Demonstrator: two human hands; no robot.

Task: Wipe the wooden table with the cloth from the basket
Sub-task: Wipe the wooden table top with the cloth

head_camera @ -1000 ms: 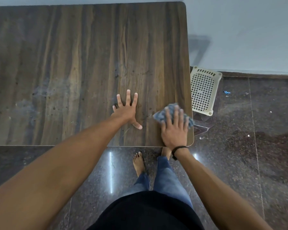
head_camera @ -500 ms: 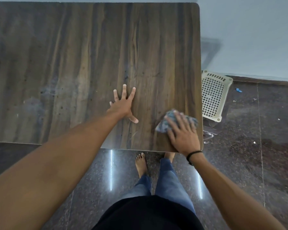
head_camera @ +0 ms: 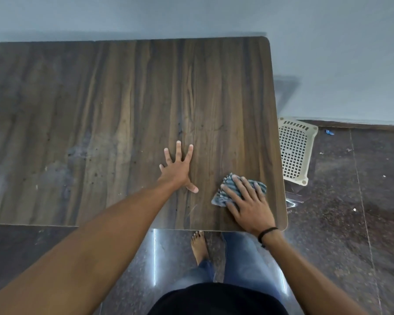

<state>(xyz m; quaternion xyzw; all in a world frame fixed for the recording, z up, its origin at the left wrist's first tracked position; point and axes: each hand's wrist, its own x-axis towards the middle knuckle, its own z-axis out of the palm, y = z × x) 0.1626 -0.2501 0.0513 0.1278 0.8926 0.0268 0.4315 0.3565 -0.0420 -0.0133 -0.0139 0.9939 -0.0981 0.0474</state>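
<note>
A dark wooden table (head_camera: 114, 110) fills the upper left, with dusty smears toward its left side. My right hand (head_camera: 248, 201) presses flat on a folded blue-grey striped cloth (head_camera: 223, 194) near the table's front right corner, its fingers straight and spread over the fabric. My left hand (head_camera: 178, 169) rests flat on the wood to the left of the cloth, fingers splayed and holding nothing. A cream plastic basket (head_camera: 293, 151) with a perforated bottom sits on the floor just past the table's right edge.
A pale wall runs behind the table. Dark speckled floor tiles (head_camera: 350, 212) lie to the right, with small bits of litter. My bare foot and jeans show below the table's front edge.
My right hand has slid the cloth leftward along the front edge and turned its fingers up-left. The left hand stays planted. The view has tilted up, showing the wall.
</note>
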